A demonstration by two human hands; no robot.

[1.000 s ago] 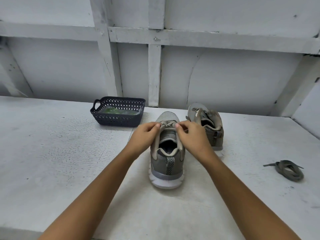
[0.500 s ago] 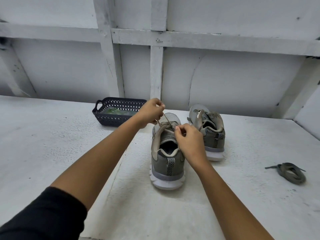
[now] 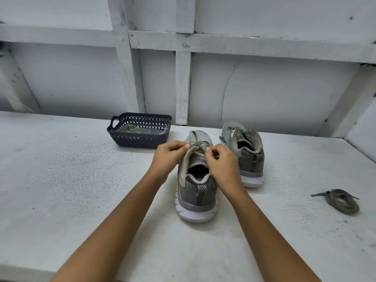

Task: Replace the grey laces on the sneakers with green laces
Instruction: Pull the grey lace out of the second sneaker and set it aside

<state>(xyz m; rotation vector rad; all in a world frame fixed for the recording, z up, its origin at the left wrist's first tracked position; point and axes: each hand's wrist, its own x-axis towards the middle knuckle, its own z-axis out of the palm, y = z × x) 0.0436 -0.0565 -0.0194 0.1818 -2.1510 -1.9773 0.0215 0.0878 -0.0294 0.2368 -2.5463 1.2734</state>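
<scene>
A grey sneaker (image 3: 196, 192) stands heel toward me in the middle of the white table. Its grey lace (image 3: 195, 139) loops loosely over the toe. My left hand (image 3: 169, 157) pinches the lace at the left side of the eyelets. My right hand (image 3: 221, 163) pinches the lace at the right side. A second grey sneaker (image 3: 244, 151) stands just behind and to the right, with no lace showing. A removed grey lace (image 3: 341, 201) lies coiled on the table at the right. Green laces (image 3: 134, 130) in a clear wrapper lie in the dark basket (image 3: 138, 137).
The basket stands at the back left of the sneakers, near the white panelled wall (image 3: 264, 88). The table (image 3: 61, 190) has bare rough surface on the left and in front of the shoe.
My left hand, raised and pulling lace upward half a second ago, has come back down to the shoe's left eyelets. A loose loop of lace now lies over the toe.
</scene>
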